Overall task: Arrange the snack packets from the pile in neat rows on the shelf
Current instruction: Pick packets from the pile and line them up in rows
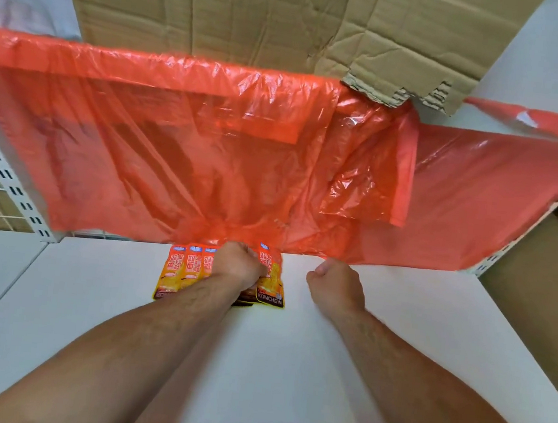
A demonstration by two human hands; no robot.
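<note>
L hand (239,263) is gripping one of the packets (271,279) lined up at the shelf (89,294) back, under the sheet (174,148). R hand (336,284) is hovering clenched, holding nothing. Approx 5 placed, first row just starting; pile not in view.

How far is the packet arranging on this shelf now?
Done: about four orange-yellow snack packets lie side by side at the back of the white shelf. In hand: the left hand rests curled on that row; the right hand is curled, apparently empty. Left: most of the shelf is bare; no pile in view.
</note>
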